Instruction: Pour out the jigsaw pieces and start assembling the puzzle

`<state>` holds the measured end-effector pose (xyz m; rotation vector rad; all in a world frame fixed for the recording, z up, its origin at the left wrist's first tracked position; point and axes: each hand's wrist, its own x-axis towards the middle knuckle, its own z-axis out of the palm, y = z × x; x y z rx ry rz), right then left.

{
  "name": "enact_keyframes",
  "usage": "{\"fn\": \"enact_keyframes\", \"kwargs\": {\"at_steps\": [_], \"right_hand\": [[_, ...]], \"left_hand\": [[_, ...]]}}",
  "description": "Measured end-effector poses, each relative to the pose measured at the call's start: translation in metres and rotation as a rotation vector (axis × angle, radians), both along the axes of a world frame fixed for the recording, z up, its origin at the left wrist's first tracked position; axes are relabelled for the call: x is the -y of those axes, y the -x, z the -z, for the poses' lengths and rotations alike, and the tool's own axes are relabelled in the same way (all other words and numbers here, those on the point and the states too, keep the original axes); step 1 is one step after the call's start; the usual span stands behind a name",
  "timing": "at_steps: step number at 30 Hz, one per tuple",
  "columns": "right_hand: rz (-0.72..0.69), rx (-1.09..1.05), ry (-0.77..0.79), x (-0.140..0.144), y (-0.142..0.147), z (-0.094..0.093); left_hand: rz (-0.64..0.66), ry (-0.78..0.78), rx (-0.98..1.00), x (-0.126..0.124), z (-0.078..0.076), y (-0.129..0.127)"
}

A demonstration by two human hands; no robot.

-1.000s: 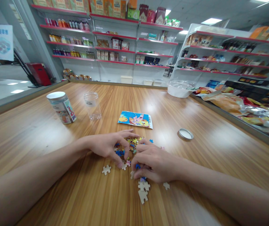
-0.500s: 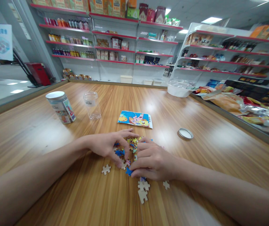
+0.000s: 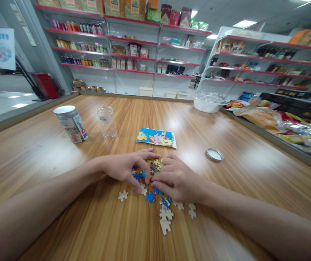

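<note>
A loose pile of jigsaw puzzle pieces (image 3: 155, 166) lies on the table between my two hands, some blue or yellow side up. At its left edge curves my left hand (image 3: 128, 167), thumb and fingers apart, with nothing gripped. My right hand (image 3: 178, 179) covers the pile's right side; its thumb and forefinger pinch low at a puzzle piece, mostly hidden by the fingers. Just nearer to me are a blue piece (image 3: 150, 197) and a few plain wooden backs, among them a piece (image 3: 165, 226) and a lone piece (image 3: 123, 195) on the left.
Beyond the pile lies a cartoon picture card (image 3: 157, 137). A printed can (image 3: 71, 125) and a clear plastic jar (image 3: 106, 123) stand at the left. A round lid (image 3: 214, 154) rests on the right. Farther back are a white bowl (image 3: 208, 103) and packaged snacks (image 3: 275, 119).
My right hand has shifted slightly away from me and off the blue piece, uncovering several pieces near its thumb and below the palm. My left hand has stayed almost still.
</note>
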<state>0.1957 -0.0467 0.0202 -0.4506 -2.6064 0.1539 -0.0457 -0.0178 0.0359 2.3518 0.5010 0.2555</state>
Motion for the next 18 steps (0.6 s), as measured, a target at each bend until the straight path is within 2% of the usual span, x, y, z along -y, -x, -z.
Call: {"fn": "enact_keyframes", "kwargs": {"at_steps": [7, 18], "right_hand": [[0.029, 0.006, 0.01, -0.0007, -0.0004, -0.001], [0.038, 0.026, 0.004, -0.0011, -0.0006, -0.0003]], "left_hand": [[-0.007, -0.021, 0.043, 0.0014, 0.0027, -0.0014], [-0.072, 0.049, 0.015, 0.0002, 0.0007, 0.0025]]}}
